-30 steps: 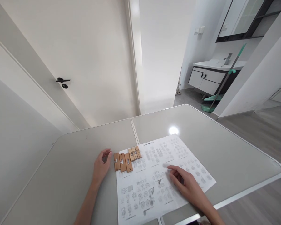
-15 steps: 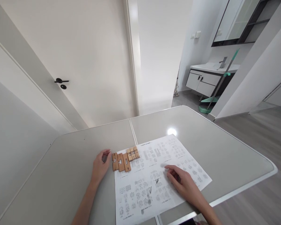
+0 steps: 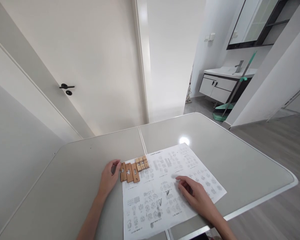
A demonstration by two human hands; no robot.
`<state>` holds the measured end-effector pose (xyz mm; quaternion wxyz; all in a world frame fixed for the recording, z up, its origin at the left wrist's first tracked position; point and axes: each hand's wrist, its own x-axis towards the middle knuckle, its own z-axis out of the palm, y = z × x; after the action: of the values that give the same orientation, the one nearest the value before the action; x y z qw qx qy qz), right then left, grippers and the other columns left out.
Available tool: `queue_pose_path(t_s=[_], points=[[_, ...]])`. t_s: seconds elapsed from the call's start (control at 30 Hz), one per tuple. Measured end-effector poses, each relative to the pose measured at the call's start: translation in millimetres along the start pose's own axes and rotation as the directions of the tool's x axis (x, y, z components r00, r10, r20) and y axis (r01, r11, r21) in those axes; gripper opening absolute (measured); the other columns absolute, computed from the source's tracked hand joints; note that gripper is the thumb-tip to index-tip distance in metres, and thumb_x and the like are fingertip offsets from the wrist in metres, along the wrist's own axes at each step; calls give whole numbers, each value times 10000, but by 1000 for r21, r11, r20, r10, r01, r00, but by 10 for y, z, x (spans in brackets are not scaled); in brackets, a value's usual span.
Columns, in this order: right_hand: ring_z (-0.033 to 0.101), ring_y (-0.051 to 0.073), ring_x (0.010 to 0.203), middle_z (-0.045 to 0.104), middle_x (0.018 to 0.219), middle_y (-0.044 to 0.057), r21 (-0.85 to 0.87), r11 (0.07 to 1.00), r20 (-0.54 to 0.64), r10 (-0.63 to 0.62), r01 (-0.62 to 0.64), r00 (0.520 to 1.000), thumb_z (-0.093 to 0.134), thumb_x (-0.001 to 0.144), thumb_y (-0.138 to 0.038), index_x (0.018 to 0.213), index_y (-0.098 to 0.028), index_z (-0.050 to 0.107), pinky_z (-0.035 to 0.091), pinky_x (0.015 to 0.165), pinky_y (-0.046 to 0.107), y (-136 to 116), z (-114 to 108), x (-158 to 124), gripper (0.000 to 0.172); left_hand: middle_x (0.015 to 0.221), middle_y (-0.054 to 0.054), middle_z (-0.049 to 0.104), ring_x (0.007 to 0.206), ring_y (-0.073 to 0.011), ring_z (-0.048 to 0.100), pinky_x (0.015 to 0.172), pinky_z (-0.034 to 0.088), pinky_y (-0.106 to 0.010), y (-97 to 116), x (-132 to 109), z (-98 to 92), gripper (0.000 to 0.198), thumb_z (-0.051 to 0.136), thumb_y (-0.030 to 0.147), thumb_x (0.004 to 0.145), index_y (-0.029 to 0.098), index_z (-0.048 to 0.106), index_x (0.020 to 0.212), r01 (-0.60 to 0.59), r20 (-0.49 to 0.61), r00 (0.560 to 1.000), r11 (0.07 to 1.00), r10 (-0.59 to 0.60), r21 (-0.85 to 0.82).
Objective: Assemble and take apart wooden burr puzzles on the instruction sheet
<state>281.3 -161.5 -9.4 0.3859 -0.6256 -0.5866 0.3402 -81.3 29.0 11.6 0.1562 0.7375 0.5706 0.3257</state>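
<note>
At the printed sheet's upper left, three flat brown wooden puzzle pieces (image 3: 129,172) with cutouts and small markings lie side by side. My left hand (image 3: 110,178) is at the leftmost wooden puzzle piece (image 3: 123,173), its thumb and bent index fingertip together at that piece's upper left corner. Against the row's right side sits a cluster of small, lighter notched wooden blocks (image 3: 142,163). My right hand (image 3: 192,192) rests on the right part of the printed sheet (image 3: 152,196), fingers loosely bent and index finger stretched out, holding nothing.
The light grey table (image 3: 62,186) has a raised metal rim and a seam across its middle. Beyond it stand a closed white door (image 3: 102,66) and, at right, a washbasin cabinet (image 3: 216,87) with a green dustpan (image 3: 220,116). A dark item shows below the front edge.
My left hand has shifted slightly right, its fingertips now overlapping the corner of the leftmost wooden puzzle piece. The right hand stays where it was on the sheet.
</note>
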Motion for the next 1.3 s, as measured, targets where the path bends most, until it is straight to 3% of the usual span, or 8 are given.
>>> queue_pose_path(t_s=[0.17,0.27,0.37,0.93,1.13,1.3], points=[[658,233,825,716,974,77,-3,1000,-5,-7,6,1000,441,1039,-512,1245,-237,637,531,697,328,-17,-4,-5,395,1291,-89,678,1242,-300,594,1122,441,-505,156,-130,13,407,601,543,915,249,636,1193,-122,89,989,992,120,20],[658,230,800,721,964,74,-2,1000,-2,-7,7,1000,451,1034,-500,1244,-237,641,521,675,326,-2,-2,1,386,1460,-106,563,1382,-347,462,1170,371,-546,233,-199,45,716,760,582,792,268,520,1389,-258,240,941,964,236,65],[667,232,810,725,960,72,4,1000,-8,-3,3,1000,459,1029,-498,1231,-237,648,519,673,321,-4,-3,3,381,1511,-122,506,1421,-373,406,1183,346,-560,273,-210,87,922,813,619,721,269,429,1483,-319,330,904,943,271,98],[674,237,794,729,933,67,12,1000,-17,-4,4,1000,475,1022,-511,1216,-241,671,540,696,333,-60,-9,1,386,1394,-95,622,1304,-337,547,1092,480,-512,325,-217,20,654,743,538,836,287,536,1403,-337,296,910,934,291,118],[660,221,771,724,934,59,11,1000,-12,0,0,1000,467,1031,-514,1209,-249,669,537,688,318,-69,-8,2,378,1383,-110,638,1292,-350,567,1066,510,-523,274,-355,-61,679,728,544,852,283,510,1440,-374,293,902,913,316,164],[667,228,791,725,936,70,15,1000,-11,-6,7,1000,465,1030,-513,1208,-236,671,538,686,321,-57,-1,8,389,1433,-99,620,1305,-350,576,1065,528,-522,371,-616,-161,742,717,550,869,321,431,1515,-445,333,864,883,378,151]])
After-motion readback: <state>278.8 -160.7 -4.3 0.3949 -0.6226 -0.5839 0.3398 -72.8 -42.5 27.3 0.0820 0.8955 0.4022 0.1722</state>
